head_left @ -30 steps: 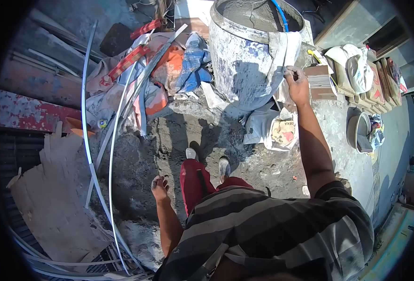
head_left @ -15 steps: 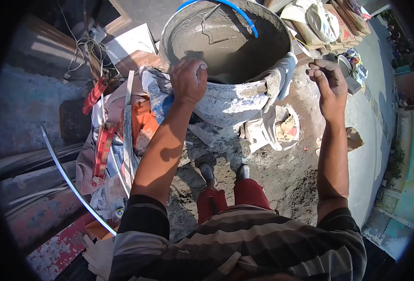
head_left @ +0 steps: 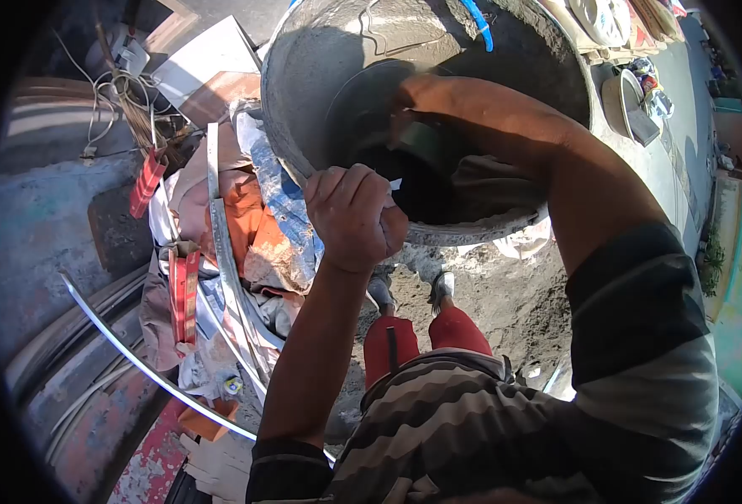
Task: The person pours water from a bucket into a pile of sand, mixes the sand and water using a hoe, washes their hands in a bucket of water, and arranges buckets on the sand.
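Observation:
A large mortar-crusted drum stands in front of me, with grey wet-looking material on its inner wall. My left hand is closed in a fist at the drum's near-left rim; whatever it grips is hidden, though a small white bit shows beside the thumb. Inside the drum, below my right arm, is a dark round shape in shadow. My right hand reaches down into the drum and is smeared by motion, so its fingers cannot be made out. A blue hose hangs over the far rim.
Left of the drum lie crumpled cloths and sheets, metal strips and red channel pieces. A long curved white strip crosses the lower left. A basin and stacked sacks are on the right.
My right hand has swung from the right side, outside the drum, into it. The view has moved closer over the drum, and my left fist appears nearer my body.

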Demonstrator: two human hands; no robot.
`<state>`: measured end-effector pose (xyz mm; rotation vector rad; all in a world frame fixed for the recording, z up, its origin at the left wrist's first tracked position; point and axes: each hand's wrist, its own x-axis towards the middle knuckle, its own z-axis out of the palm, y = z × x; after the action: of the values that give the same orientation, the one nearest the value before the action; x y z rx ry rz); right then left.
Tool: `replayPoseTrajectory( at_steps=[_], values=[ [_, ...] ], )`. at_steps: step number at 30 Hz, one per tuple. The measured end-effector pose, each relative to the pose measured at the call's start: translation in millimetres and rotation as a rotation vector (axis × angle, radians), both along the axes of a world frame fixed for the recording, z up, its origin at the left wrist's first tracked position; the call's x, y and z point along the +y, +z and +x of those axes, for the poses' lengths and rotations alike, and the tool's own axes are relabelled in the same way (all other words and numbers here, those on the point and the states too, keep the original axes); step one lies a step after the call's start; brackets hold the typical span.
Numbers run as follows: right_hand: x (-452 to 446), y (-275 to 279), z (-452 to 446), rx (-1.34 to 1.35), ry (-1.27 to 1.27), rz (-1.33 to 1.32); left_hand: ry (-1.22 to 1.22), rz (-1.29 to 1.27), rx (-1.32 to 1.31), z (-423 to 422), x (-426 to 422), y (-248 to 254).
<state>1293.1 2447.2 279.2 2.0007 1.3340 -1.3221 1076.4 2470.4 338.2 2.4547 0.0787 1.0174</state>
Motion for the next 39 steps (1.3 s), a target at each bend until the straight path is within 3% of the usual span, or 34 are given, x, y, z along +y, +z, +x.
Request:
replayPoseTrajectory(
  at_steps=[1, 4, 6, 9, 18, 21, 23, 25, 28, 31, 33, 34, 35, 37, 39],
  values=[
    [-7, -4, -13, -0.072, 0.230, 0.051, 0.025, 0.005, 0.001, -1, 0, 1],
    [-26, -89, -19, -0.067, 0.284, -0.017, 0.017, -0.027, -0.028, 0, -1, 1],
    [-32, -127, -2, -0.196, -0.091, 0.305, 0.024, -0.024, 0.000, -2, -3, 1],
    [-19, -120, 15, -0.300, -0.267, 0.399, 0.032, -0.028, -0.003, 1, -1, 0],
    [-3, -107, 47, -0.268, -0.163, 0.515, 0.004, -0.024, -0.017, -1, -2, 0],
    [-11, -42, 49, -0.357, -0.152, 0.577, 0.004, -0.013, 0.003, 0, -3, 3],
    [-13, -44, 40, -0.449, -0.263, 0.599, -0.007, -0.020, -0.015, 1, -2, 3],
    [-14, -50, 28, -0.354, -0.253, 0.544, -0.012, -0.014, -0.023, 1, -2, 3],
    [-21, -91, -6, -0.353, -0.012, 0.411, 0.004, -0.008, -0.017, 0, -2, 4],
    [-8, -98, -9, -0.262, 0.115, 0.364, 0.017, -0.006, 0.000, 1, 1, 6],
    [-14, -104, 4, -0.239, -0.027, 0.460, 0.001, -0.037, 0.021, -2, -1, 6],
    [-13, -77, 11, -0.238, -0.006, 0.396, 0.009, -0.035, -0.012, -2, -2, 7],
    [-21, -62, 24, -0.200, -0.039, 0.528, 0.016, -0.029, -0.054, 1, -2, 9],
    [-28, -19, 35, -0.190, -0.118, 0.419, -0.002, -0.039, -0.068, 1, -2, 9],
    [-53, -3, 63, -0.007, -0.498, 0.460, 0.008, -0.027, -0.083, 2, -2, 9]
  ],
)
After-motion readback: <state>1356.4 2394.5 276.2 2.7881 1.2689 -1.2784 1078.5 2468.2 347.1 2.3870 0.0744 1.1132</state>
